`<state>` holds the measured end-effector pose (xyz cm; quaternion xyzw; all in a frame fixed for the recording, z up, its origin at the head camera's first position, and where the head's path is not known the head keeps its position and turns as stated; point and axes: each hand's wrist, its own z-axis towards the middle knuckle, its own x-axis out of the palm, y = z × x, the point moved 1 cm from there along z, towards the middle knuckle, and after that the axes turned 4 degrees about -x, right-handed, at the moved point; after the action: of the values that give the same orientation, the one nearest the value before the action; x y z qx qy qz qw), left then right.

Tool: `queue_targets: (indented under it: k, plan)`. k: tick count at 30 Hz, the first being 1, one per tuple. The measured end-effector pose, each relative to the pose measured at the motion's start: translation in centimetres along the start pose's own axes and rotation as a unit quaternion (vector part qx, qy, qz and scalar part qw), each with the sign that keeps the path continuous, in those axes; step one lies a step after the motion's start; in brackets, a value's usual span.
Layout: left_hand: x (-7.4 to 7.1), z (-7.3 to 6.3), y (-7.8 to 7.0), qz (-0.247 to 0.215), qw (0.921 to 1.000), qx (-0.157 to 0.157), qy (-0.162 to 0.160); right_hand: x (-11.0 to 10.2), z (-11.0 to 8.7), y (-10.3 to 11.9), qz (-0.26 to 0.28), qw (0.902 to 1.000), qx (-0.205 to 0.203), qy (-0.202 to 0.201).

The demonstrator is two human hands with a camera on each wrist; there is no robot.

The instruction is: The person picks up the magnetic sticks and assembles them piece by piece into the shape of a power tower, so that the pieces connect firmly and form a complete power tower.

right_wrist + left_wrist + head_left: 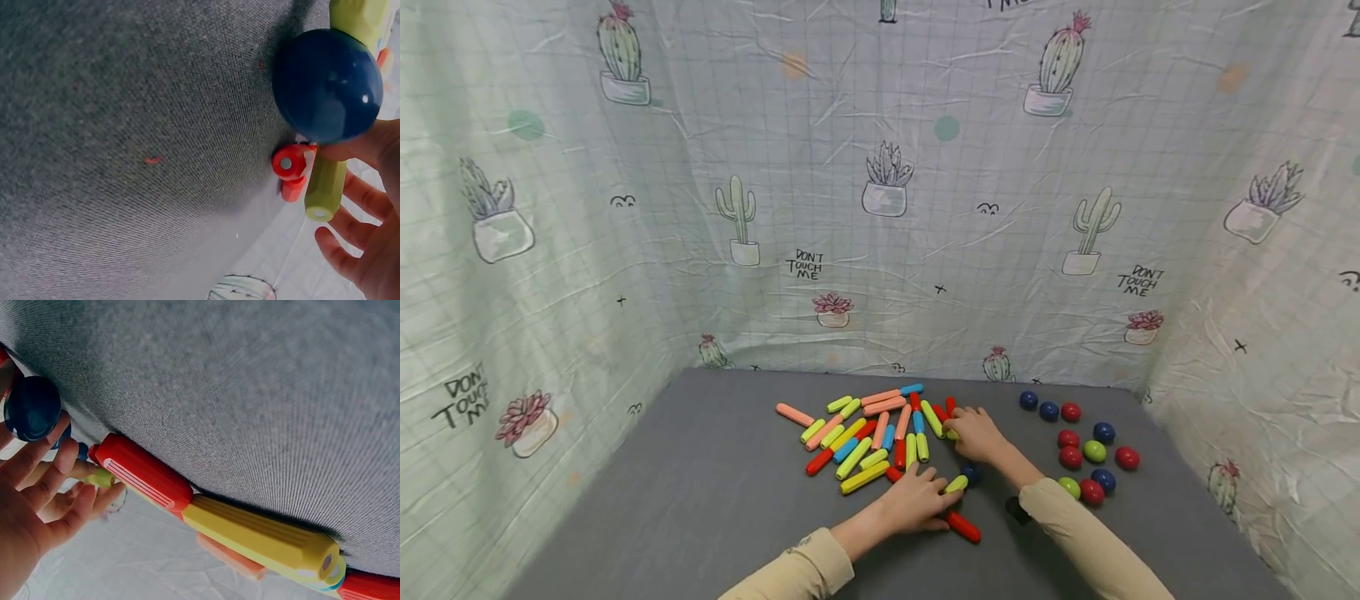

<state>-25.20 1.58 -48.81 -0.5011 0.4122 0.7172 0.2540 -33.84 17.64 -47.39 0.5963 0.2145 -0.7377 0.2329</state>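
Observation:
My right hand (976, 433) is at the right edge of a pile of chunky ribbed plastic sticks (853, 458). Its thumb and fingers pinch a yellow-green stick (326, 187), with red sticks (289, 161) close by. My left hand (917, 500) lies lower, at the front of the pile, its fingers spread. Beside its fingertips are another yellow-green stick (957, 483) and, towards me, a red stick (964, 527). A dark blue ball (328, 85) sits between the two hands; from the left wrist it overlaps the fingers, and contact is unclear.
Red, blue and green glossy balls (1094, 451) are scattered at the right of the grey table (700, 500). A small black object (1018, 510) shows by the right sleeve. A cactus-print curtain (880, 250) encloses the back and sides.

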Motion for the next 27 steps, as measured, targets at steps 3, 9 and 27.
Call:
queue_targets:
  k: [3,9,27]
  plan:
    - [0.0,0.0,-0.1,-0.003,1.0,0.0,0.005,-0.1,-0.4,-0.3,0.014,0.9998,0.01,-0.009]
    - [-0.1,0.0,-0.1,-0.024,0.9991,-0.007,0.034,-1.0,-1.7,-0.9,0.057,0.9969,0.047,-0.027]
    - [-0.8,0.0,-0.5,-0.025,0.999,0.011,0.034,-1.2,-6.9,-0.8,0.089,0.9946,0.01,-0.052]
